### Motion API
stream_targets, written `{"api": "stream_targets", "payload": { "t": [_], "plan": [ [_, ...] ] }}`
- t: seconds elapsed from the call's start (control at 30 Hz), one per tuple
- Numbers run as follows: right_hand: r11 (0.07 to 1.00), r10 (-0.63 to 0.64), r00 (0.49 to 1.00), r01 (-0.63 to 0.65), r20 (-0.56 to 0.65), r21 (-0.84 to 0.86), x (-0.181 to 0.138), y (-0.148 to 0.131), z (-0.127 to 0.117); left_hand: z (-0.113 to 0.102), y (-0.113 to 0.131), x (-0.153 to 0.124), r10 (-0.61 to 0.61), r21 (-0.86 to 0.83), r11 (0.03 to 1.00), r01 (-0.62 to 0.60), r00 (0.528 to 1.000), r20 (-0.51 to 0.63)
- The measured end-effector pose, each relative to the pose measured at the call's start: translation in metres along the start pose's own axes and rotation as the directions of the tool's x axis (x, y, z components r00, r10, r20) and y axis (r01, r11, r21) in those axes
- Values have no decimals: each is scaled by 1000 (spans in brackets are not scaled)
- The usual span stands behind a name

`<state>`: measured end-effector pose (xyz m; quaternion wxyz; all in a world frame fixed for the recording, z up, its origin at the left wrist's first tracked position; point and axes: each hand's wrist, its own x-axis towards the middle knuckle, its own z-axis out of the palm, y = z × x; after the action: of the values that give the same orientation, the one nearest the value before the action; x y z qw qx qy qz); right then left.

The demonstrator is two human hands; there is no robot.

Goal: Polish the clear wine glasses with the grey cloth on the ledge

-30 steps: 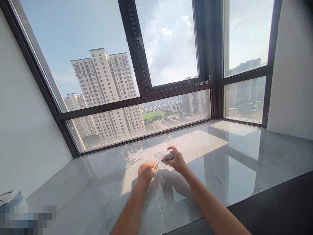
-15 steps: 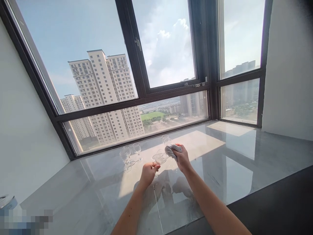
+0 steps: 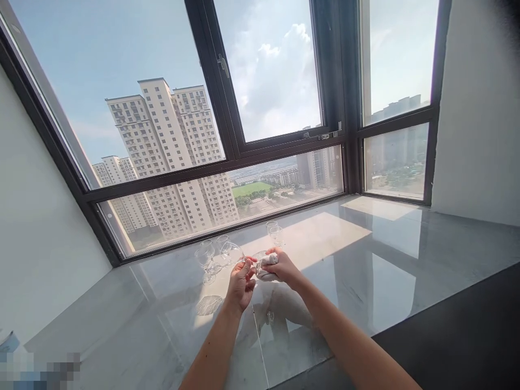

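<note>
My left hand [image 3: 242, 284] is closed around the stem of a clear wine glass [image 3: 233, 251], whose bowl tilts up and to the left. Bunched in my right hand [image 3: 287, 268] is a pale grey-white cloth [image 3: 268, 267], pressed close to the glass's foot end. The foot itself is hidden by cloth and fingers. Just beyond my left hand, several clear stemmed glasses [image 3: 205, 254] stand in a group. Farther back, beyond my right hand, more clear glasses [image 3: 275, 234] stand near the window.
The glossy grey stone sill [image 3: 162, 325] carries strong sunlight and reflections. A dark-framed window [image 3: 162, 180] runs along its back, with a white wall [image 3: 475, 135] at right. A can-like container [image 3: 10, 346] is partly visible at lower left. The sill's front edge [image 3: 439, 303] slants across the lower right.
The glass in my left hand has swung from bowl right to bowl left. My right hand has come down and left, bringing the cloth from apart to the foot end.
</note>
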<state>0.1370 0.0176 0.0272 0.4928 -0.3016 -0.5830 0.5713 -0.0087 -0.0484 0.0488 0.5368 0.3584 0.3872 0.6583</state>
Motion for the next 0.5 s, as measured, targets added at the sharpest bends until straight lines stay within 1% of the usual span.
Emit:
{"api": "stream_targets", "payload": {
  "t": [0.1,0.17,0.2,0.23,0.27,0.3,0.33,0.37,0.4,0.43,0.47,0.5],
  "plan": [
    [989,22,996,-35,92,144,-5,-11,-5,-7,5,5,56,-29,998,-59,994,-98],
    [973,9,992,-38,129,229,-6,-20,-9,-12,6,7,65,-62,995,-76,985,-158],
    [965,-19,994,-9,105,263,-6,-25,-12,-14,6,8,60,-59,996,-71,983,-173],
    [956,-59,997,45,39,290,-5,-28,-16,-16,6,8,54,-34,998,-61,983,-177],
    [946,-101,993,117,-67,301,-3,-32,-22,-17,5,8,52,14,999,-50,984,-172],
    [938,-139,970,193,-198,289,-1,-34,-29,-18,3,7,51,82,996,-39,987,-154],
    [934,-173,924,264,-341,242,2,-35,-37,-17,2,7,54,161,986,-32,990,-129],
    [935,-209,855,317,-475,158,5,-35,-47,-16,-1,6,59,244,969,-33,993,-101],
    [939,-254,772,340,-582,41,8,-34,-58,-14,-3,6,63,323,946,-38,996,-68],
    [935,-320,685,338,-654,-103,10,-31,-70,-11,-6,6,63,392,919,-44,997,-36],
    [917,-394,614,313,-684,-248,13,-27,-81,-8,-9,6,56,447,893,-49,998,-2],
    [889,-457,573,275,-680,-365,14,-22,-91,-5,-12,6,44,488,871,-52,999,28]
  ]
}}
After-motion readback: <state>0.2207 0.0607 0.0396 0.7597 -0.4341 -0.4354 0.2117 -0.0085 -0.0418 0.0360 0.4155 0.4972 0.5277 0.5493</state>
